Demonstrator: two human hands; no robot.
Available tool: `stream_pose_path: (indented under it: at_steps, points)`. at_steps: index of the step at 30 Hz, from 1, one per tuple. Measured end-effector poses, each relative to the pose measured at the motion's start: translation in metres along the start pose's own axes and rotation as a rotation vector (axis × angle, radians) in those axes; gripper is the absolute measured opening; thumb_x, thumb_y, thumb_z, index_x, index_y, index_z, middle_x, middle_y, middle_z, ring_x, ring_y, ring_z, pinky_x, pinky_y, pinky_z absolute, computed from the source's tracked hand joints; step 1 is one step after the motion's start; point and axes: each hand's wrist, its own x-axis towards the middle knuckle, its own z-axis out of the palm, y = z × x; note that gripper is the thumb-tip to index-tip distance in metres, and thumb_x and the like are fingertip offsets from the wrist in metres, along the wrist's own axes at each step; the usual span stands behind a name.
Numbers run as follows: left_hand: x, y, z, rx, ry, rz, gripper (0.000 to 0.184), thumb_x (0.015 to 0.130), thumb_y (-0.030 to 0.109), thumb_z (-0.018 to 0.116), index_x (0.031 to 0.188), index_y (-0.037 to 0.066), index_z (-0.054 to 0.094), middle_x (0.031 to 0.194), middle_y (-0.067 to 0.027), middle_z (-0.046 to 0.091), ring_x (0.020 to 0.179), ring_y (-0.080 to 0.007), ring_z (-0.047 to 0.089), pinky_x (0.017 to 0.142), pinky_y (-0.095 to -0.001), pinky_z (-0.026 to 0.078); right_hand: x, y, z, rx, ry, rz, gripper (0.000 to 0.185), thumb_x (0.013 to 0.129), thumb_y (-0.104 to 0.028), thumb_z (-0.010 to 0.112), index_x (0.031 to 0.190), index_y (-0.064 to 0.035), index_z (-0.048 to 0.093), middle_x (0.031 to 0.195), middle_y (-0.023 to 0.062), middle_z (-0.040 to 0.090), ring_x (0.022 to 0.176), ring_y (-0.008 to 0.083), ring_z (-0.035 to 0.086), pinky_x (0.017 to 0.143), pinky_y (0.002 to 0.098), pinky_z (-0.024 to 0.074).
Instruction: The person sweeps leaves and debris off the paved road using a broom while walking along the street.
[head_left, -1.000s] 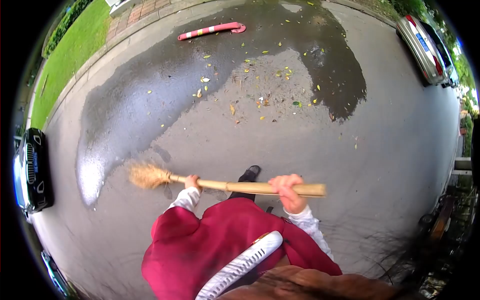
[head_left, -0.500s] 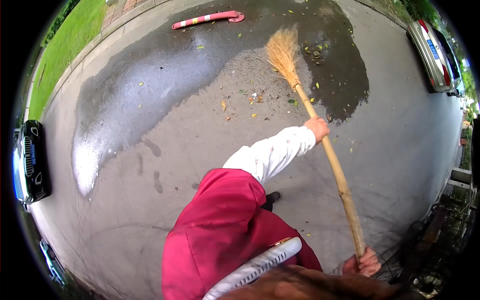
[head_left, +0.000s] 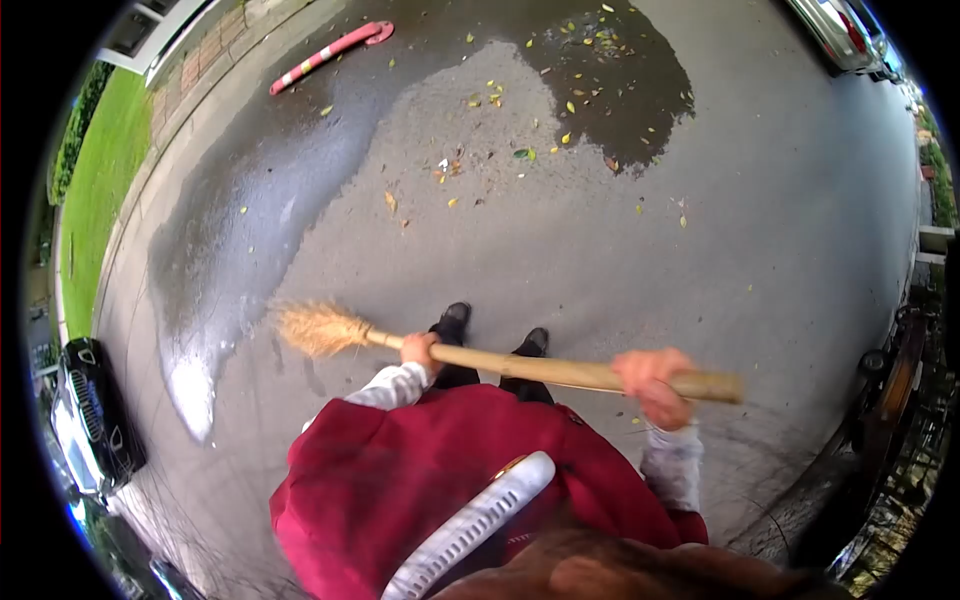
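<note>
A straw broom (head_left: 520,362) lies crosswise in front of my body, its tan bristle head (head_left: 322,328) out to the left and its thick wooden handle running right. My left hand (head_left: 421,352) is wrapped round the handle a little behind the bristles. Near the butt end, my right hand (head_left: 655,385) is closed on the handle too. I cannot tell whether the bristles touch the pavement. Beyond the broom, scattered leaves and bits of litter (head_left: 450,172) lie on the ground.
A wet patch (head_left: 250,210) curves over the pavement, with leaves on its dark right part (head_left: 610,80). A red-and-white striped post (head_left: 325,60) lies at the back. Cars are parked at the left (head_left: 90,420) and upper right (head_left: 845,35). My shoes (head_left: 455,322) are just past the handle.
The broom has swung from pointing forward over the wet patch to lying across me, bristles leftward. Both hands kept hold; the left came back and leftward, the right rose and moved slightly left.
</note>
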Motion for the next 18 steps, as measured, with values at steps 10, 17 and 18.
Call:
stream_pose_path:
  at_steps: [10,17,18]
  points:
    - [0.271,0.361,0.106,-0.155,-0.003,0.800,0.029,0.052,0.006,0.069,0.079,0.016,0.062,0.081,-0.0044,0.057,0.092,-0.0274,0.053,0.097,-0.0513,0.034,-0.148,-0.091,-0.027,-0.713,0.863,-0.498,0.031,0.076,-0.015,0.064,0.066,-0.0150,0.035,0.054,-0.0038,0.038,0.053,0.0103,0.040,0.072,0.0340,0.0342]
    - [0.212,0.451,-0.014,-0.157,0.219,0.920,0.023,0.051,0.003,0.065,0.071,0.010,0.056,0.077,-0.0061,0.056,0.084,-0.0265,0.053,0.082,-0.0388,0.041,-0.184,-0.206,-0.098,-0.398,0.564,-0.814,0.031,0.076,-0.015,0.063,0.069,-0.0154,0.033,0.054,-0.0047,0.038,0.050,0.0086,0.035,0.067,0.0281,0.0307]
    - [0.191,0.440,-0.026,-0.087,0.173,0.879,0.024,0.050,0.003,0.064,0.070,0.010,0.054,0.074,-0.0059,0.054,0.080,-0.0263,0.052,0.078,-0.0382,0.042,-0.190,-0.217,-0.108,-0.323,0.565,-0.767,0.030,0.076,-0.015,0.063,0.070,-0.0153,0.033,0.054,-0.0047,0.038,0.049,0.0088,0.035,0.066,0.0281,0.0309]
